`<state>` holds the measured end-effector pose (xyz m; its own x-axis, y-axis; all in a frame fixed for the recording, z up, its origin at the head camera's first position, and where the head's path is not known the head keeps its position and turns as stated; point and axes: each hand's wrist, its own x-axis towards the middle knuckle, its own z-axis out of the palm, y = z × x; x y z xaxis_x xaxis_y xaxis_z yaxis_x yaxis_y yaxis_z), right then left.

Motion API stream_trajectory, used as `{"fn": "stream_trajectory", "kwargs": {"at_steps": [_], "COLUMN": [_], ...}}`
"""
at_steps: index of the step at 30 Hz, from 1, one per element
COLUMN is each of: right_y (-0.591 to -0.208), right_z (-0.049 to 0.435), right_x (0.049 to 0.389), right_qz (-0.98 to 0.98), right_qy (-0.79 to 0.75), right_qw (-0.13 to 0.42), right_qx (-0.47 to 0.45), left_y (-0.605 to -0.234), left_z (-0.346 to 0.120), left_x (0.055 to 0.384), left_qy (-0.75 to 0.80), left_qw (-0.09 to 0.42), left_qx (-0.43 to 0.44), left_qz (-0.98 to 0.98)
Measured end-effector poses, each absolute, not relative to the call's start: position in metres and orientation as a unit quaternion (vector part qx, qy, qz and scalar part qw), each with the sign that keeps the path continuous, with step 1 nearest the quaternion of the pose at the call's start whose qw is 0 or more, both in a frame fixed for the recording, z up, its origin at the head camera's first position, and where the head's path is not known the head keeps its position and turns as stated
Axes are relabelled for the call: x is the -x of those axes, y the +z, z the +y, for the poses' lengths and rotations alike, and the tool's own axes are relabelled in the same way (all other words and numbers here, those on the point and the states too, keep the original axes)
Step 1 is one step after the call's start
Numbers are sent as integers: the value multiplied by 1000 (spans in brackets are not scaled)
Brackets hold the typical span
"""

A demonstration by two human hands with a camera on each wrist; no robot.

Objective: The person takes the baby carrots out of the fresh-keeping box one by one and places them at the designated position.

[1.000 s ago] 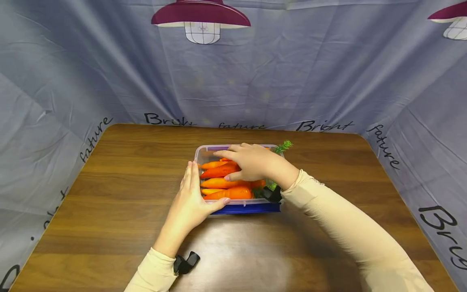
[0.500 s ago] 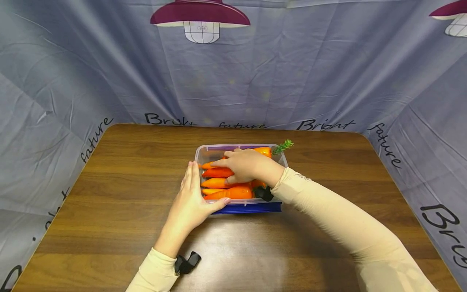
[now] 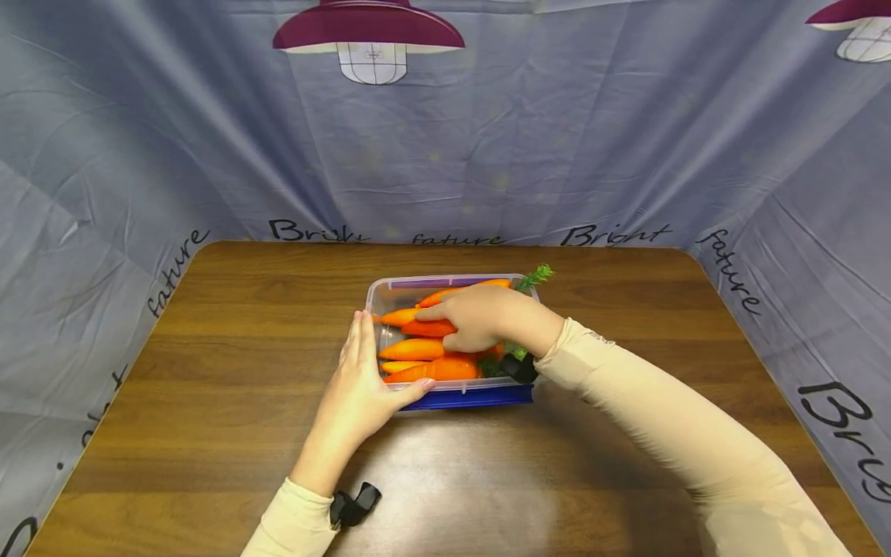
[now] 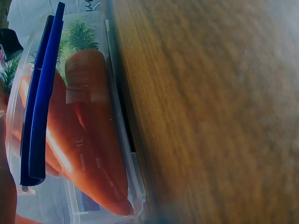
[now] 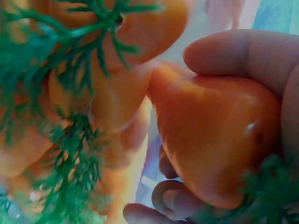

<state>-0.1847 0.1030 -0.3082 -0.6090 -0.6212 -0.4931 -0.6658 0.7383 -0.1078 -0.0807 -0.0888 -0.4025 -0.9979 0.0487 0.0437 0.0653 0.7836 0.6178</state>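
A clear plastic storage box [image 3: 379,288] with a blue locking flap [image 3: 473,398] along its front holds several orange carrots [image 3: 415,349] with green tops. My left hand [image 3: 362,394] spans the box's front left corner, fingers straight against the left wall and thumb at the front rim. Inside the box, my right hand [image 3: 480,316] grips a carrot [image 5: 215,135]; in the right wrist view the thumb lies on one side of its thick end and fingers curl round the other. Through the wall in the left wrist view, more carrots [image 4: 91,93] show.
The box stands on a brown wooden table [image 3: 264,340]. Grey-blue curtains [image 3: 418,155] with printed lamps and lettering surround the table's back and sides. One green carrot top [image 3: 536,277] sticks out over the box's back right corner.
My right hand shifts slightly within the box, and its fingers now curl down round a carrot. The orange carrot along the back wall shows more. My left hand stays at the corner.
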Motion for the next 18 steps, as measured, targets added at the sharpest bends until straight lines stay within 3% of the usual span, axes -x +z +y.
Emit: {"fn": "stream_trajectory", "kwargs": {"at_steps": [10,18], "right_y": [-288,-275], "right_z": [147,196], "right_x": [160,146], "right_qz": [927,962], "right_qy": [6,-36], "right_qw": [105,29], "right_qx": [359,271], "left_y": [-402,-402], "left_z": [-88,-87], "left_x": [81,80], "left_qy": [-326,-323], "left_qw": [11,14], "left_qx": [27,25], "left_qz": [-945,-946]}}
